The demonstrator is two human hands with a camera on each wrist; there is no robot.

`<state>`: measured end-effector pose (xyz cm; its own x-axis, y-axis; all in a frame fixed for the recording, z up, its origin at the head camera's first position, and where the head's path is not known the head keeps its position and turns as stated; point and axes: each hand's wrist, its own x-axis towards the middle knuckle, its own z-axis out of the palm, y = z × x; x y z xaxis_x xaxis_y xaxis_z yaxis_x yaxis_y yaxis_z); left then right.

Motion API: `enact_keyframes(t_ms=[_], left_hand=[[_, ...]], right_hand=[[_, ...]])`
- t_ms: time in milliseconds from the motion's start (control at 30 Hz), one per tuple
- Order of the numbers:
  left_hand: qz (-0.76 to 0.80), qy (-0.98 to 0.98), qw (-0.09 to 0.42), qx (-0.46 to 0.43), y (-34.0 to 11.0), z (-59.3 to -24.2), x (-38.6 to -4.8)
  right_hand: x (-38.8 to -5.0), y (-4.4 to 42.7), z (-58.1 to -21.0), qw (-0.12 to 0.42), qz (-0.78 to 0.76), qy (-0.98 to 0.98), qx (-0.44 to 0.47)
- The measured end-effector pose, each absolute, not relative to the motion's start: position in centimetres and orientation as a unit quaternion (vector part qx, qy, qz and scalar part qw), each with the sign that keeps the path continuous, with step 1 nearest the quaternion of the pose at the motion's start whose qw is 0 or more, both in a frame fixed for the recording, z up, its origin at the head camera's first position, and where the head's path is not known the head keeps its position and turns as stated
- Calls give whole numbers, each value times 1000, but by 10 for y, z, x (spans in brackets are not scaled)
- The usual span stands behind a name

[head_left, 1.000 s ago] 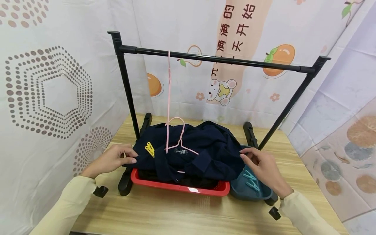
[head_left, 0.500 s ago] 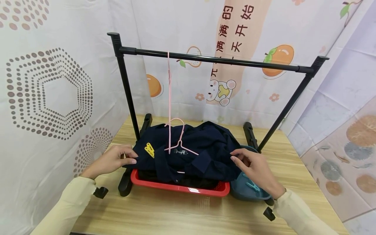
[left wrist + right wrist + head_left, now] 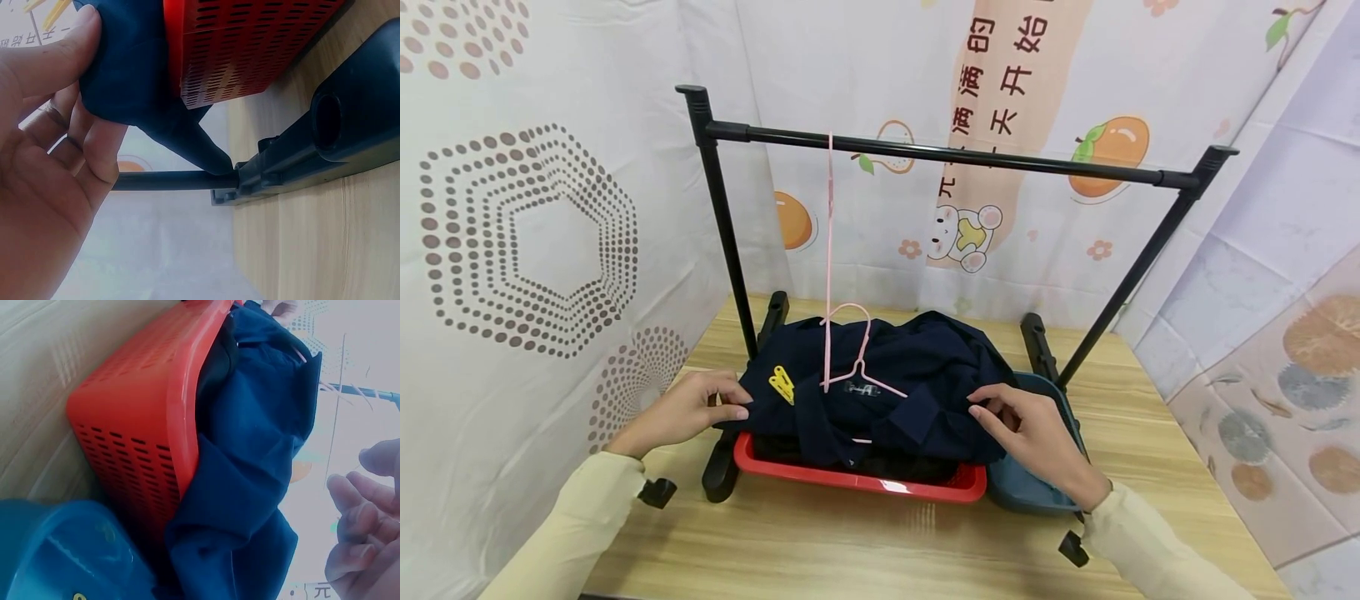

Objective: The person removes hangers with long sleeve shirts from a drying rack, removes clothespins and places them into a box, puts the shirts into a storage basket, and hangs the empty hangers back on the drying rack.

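Observation:
A navy collared shirt (image 3: 947, 354) lies heaped over a red basket (image 3: 827, 477), with a pink hanger (image 3: 860, 364) inside its neck. My left hand (image 3: 688, 408) pinches the shirt's left edge; in the left wrist view the thumb is on top of the navy cloth (image 3: 128, 69) and the fingers are beneath. Two yellow clothes pegs (image 3: 782, 384) are on the shirt near that hand. Over the shirt's right side hovers my right hand (image 3: 1033, 433). In the right wrist view its loosely bent fingers (image 3: 353, 550) hold nothing and stand apart from the cloth.
A black clothes rail (image 3: 955, 155) spans above the basket on two posts. From it hangs another pink hanger (image 3: 830, 250), seen edge-on. A blue basin (image 3: 1018, 490) stands right of the basket, partly behind my right hand. Black rail feet (image 3: 721, 467) rest on the wooden table (image 3: 820, 542).
My right hand has moved left over the shirt's right side, and the teal pegs in the basin are now hidden. The left hand has stayed on the shirt's edge. The hanging hanger sways slightly.

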<state>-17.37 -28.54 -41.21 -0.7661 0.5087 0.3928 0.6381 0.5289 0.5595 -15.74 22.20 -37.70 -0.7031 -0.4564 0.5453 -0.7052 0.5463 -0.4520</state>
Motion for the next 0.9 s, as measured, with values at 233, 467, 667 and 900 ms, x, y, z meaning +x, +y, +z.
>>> enact_keyframes(t_ms=[233, 467, 667, 900], left_hand=[[-354, -869, 94, -333, -285, -412, -174], [-360, -868, 90, -329, -285, -413, -173], [-362, -869, 86, -326, -285, -414, -173], [-356, -872, 90, -325, -285, -413, -174]], right_hand=[[-156, 212, -379, 173, 347, -854, 348], [-155, 202, -381, 147, 347, -858, 350], [-154, 194, -381, 141, 351, -855, 354], [-153, 181, -376, 124, 357, -852, 363]])
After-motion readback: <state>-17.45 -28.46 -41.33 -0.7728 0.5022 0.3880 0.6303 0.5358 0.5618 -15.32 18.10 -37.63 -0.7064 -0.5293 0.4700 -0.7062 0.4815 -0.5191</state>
